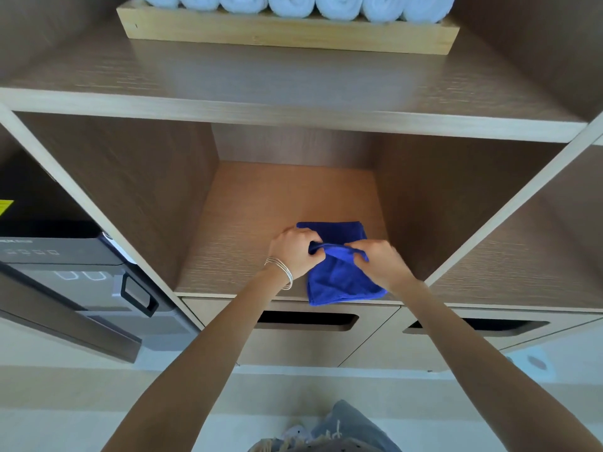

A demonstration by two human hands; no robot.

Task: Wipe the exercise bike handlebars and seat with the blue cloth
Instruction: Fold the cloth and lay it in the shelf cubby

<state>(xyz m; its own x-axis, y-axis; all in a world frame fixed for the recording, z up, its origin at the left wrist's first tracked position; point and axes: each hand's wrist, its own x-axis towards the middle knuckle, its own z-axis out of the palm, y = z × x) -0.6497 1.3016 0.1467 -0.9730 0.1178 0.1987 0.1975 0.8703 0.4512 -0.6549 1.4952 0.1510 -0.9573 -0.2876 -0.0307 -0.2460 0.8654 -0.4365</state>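
Observation:
A blue cloth [337, 278] lies folded on the floor of an open wooden cubby [248, 230], its near edge hanging slightly over the shelf front. My left hand [293, 249], with thin bangles on the wrist, pinches the cloth's raised fold at its left. At the right end of the same fold, my right hand [380, 261] grips the fabric. Between the two hands the fold is lifted off the rest of the cloth. No exercise bike, handlebars or seat are in view.
Above the cubby, a wooden tray [287, 34] holds several rolled white towels [290, 4]. A dark appliance with a handle [81, 278] fills the compartment on the left. Two drawers with slot pulls [306, 319] sit below. Pale floor lies underfoot.

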